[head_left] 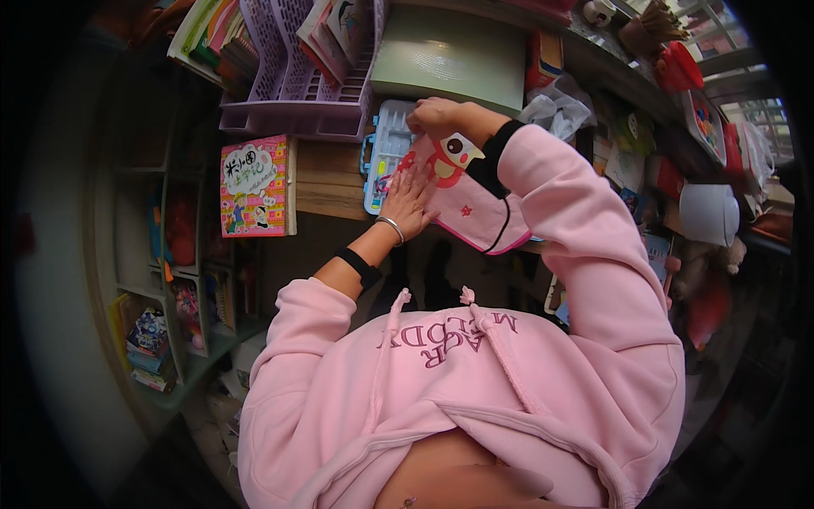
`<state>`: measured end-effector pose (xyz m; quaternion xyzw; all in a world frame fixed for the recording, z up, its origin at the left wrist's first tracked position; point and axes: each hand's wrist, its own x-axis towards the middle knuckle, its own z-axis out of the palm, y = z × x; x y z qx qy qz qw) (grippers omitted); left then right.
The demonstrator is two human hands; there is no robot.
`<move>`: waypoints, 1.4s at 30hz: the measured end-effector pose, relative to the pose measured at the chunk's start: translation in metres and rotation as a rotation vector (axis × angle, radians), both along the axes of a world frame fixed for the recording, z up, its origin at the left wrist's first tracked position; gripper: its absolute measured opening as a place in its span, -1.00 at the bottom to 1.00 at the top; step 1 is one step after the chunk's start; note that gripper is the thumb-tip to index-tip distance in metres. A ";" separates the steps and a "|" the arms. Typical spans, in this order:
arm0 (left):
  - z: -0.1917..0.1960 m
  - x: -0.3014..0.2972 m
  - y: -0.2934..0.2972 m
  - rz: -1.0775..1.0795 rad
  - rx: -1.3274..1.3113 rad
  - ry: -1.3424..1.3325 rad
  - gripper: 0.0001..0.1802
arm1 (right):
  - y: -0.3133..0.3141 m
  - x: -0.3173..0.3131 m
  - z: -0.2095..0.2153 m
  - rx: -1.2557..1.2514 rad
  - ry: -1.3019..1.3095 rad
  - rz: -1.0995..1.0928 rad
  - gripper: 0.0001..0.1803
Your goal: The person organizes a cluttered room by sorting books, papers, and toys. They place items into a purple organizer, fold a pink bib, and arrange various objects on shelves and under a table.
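Observation:
A pink cloth (479, 214) with a cartoon figure and a darker pink edge lies over the desk's front edge, a thin black cord across it. My left hand (409, 202) rests flat on its left part, fingers stretched out and apart. At the cloth's upper left corner my right hand (434, 117) is closed, fingers bent down and seemingly pinching its edge; the fingertips are partly hidden. Beneath the cloth's left side shows a blue and clear plastic case (392, 136) with compartments and small coloured items inside.
Left of the case lies a thick pink book (256, 187). Behind stand a purple file rack (292, 119) with books and a pale green box (449, 55). A crumpled clear bag (560, 109) and white roll (709, 214) are to the right; shelves (191, 212) stand at left.

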<state>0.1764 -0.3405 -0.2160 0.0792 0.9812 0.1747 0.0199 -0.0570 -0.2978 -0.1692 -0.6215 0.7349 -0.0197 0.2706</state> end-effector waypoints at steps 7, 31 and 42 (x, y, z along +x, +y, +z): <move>-0.008 0.002 -0.002 0.024 0.012 0.027 -0.21 | -0.020 -0.021 -0.010 0.223 0.149 0.230 -0.78; 0.011 0.046 0.004 0.498 0.976 -0.379 -0.68 | 0.146 -0.006 -0.019 0.094 -0.175 -0.721 -0.31; -0.049 0.049 0.078 0.821 1.756 -0.897 -0.58 | 0.185 0.015 -0.026 0.066 -0.888 -0.890 -0.67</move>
